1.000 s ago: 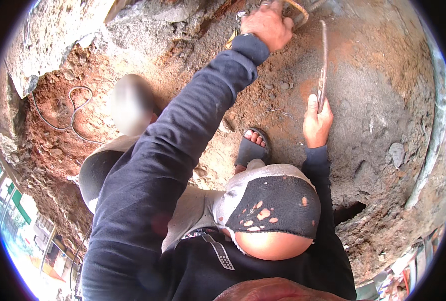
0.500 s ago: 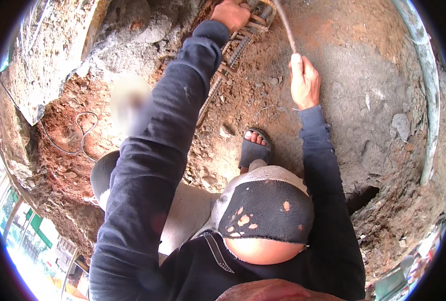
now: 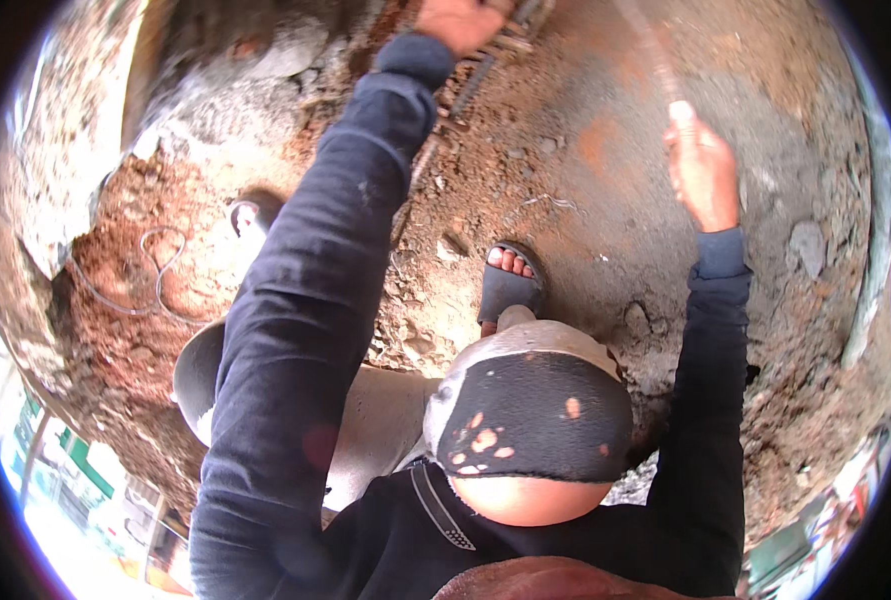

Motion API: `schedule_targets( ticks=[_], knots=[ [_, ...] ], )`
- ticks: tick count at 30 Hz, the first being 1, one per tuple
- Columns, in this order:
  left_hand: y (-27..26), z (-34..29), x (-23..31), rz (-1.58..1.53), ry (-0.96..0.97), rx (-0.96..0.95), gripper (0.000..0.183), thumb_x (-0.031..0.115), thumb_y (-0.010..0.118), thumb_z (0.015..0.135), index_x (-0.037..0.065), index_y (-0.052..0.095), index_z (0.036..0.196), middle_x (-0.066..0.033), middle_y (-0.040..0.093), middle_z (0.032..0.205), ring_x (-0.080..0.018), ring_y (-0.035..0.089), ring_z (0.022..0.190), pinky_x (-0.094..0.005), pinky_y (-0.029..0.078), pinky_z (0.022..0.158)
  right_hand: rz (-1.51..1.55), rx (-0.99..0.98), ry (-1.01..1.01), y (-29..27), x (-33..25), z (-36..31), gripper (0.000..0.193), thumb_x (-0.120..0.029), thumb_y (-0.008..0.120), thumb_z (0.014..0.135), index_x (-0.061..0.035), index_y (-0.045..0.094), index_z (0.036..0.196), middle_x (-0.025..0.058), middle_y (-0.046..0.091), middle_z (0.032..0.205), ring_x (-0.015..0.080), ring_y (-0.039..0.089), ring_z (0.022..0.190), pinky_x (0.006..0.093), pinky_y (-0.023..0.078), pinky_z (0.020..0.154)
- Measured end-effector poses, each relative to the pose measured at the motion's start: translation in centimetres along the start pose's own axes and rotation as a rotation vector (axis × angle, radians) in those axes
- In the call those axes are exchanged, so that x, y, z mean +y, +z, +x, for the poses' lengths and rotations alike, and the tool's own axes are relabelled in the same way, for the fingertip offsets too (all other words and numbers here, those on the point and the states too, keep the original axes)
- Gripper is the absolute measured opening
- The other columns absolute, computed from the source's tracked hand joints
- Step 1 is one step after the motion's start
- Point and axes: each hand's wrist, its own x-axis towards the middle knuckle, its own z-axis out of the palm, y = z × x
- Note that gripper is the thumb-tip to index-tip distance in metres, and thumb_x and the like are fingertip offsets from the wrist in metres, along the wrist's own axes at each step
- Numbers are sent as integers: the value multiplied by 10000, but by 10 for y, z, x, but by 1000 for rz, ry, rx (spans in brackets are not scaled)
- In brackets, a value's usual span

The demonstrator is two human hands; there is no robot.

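My right hand (image 3: 705, 172) is closed around the lower end of a thin brown rod (image 3: 650, 45), thumb laid along it. The rod runs up past the top edge and is smeared by motion, so its far end is hidden. At the top edge my left hand (image 3: 458, 22) is beside a rusty rebar cage (image 3: 477, 82), whose bars and cross ties lie slanting over the dirt. That hand is blurred and its fingers are partly cut off, so its grip does not show.
My sandalled foot (image 3: 512, 275) stands on rubble below the cage. A thin loose wire (image 3: 155, 265) lies on reddish dirt at left, near a concrete block (image 3: 75, 150). A grey stone (image 3: 807, 248) and a long pale edge (image 3: 870, 230) are at right.
My right hand has swung to the right with the rod, away from the rebar cage. My left hand, earlier closed at the cage, has shifted slightly up and turned.
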Motion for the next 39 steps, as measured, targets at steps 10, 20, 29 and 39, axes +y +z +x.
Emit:
schedule_targets(
  ticks=[10,20,29,39],
  knots=[
    [3,-6,-11,-267,176,73,273,159,555,965,-40,659,1121,-160,684,957,-231,664,696,-358,555,603,-299,-183,-325,64,16,26,634,-552,417,1003,26,628,849,253,637,787,445,622,771,498,488,710],
    [8,-27,-37,-200,211,170,435,273,551,985,-51,552,1276,-220,615,1224,-353,558,1198,-402,430,1010,-299,-394,-400,101,0,114,750,-658,371,977,31,613,805,231,621,756,400,601,746,493,467,742],
    [7,-26,-36,327,188,212,483,445,443,987,99,563,1302,-128,579,1314,-352,482,1265,-703,298,1010,-447,-383,-410,130,4,148,734,-635,322,997,-1,670,1126,252,683,1034,407,635,1042,484,472,915],
    [-34,-53,-4,308,68,125,493,133,574,847,175,557,1338,-151,476,1414,-367,430,1313,-715,334,1024,-259,-266,-477,84,-3,112,540,-488,425,1020,1,617,896,205,635,773,400,630,758,463,475,691]
  ],
)
